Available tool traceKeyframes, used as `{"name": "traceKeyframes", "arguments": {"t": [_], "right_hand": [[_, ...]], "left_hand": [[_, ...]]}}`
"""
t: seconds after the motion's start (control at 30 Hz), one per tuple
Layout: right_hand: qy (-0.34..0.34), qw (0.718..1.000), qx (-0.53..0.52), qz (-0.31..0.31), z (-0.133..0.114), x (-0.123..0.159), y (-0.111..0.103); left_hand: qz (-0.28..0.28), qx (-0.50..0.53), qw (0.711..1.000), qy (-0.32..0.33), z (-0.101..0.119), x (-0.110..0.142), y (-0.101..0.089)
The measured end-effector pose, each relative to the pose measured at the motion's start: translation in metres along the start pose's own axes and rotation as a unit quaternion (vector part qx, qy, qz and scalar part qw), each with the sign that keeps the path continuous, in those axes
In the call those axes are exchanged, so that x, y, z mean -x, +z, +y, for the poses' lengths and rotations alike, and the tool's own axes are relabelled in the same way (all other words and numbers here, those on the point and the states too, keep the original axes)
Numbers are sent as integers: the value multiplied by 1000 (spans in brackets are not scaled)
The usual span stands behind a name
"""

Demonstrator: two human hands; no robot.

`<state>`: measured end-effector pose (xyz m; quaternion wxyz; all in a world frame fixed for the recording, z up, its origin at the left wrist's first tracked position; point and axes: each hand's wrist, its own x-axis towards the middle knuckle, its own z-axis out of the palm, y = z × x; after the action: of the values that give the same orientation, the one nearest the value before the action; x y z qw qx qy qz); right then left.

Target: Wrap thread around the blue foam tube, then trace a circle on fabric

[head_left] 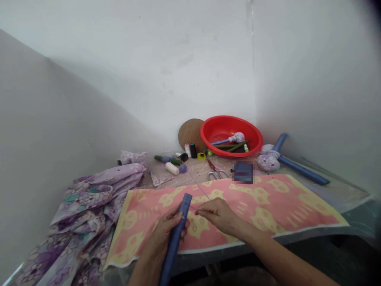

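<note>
Your left hand [163,232] is closed around a blue stick [173,248], with the thumb across its front and fingertips showing on the far side. The stick slants from the bottom edge of the frame, left of centre, up to its squared top end near the middle. Your right hand [222,215], just right of centre, is bent inward with thumb and fingers pinched together on a thin purple thread [197,184]. From your fingertips a short length runs across to the stick near its top; the other length rises up and left from your hand toward a small purple ball [183,169].

Below both hands lies a pink and yellow towel [244,210], spread over the lower middle of the frame. Past its upper edge, a white spool [172,168] lies beside the ball, and scissors [218,174] lie right of them. Right of the scissors is a dark blue item [243,172], too pixelated for you to identify.

At upper right of centre, a red basin [204,138] holds a stick with a cloth-wrapped head [238,137] and green stems [238,146]. A heap of flowered cloth [86,214] fills the lower left.
</note>
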<state>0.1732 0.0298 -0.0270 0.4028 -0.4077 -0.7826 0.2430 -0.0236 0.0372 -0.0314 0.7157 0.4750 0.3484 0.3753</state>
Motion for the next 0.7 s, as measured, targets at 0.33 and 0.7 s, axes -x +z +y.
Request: {"name": "traceKeyframes", "arguments": {"t": [0.33, 0.7], "right_hand": [[-58, 969, 230, -61, -3, 1, 2], [-27, 910, 377, -171, -26, -6, 0]], "left_hand": [[48, -212, 975, 54, 2, -4, 11], [125, -578, 802, 90, 0, 4, 27]]}}
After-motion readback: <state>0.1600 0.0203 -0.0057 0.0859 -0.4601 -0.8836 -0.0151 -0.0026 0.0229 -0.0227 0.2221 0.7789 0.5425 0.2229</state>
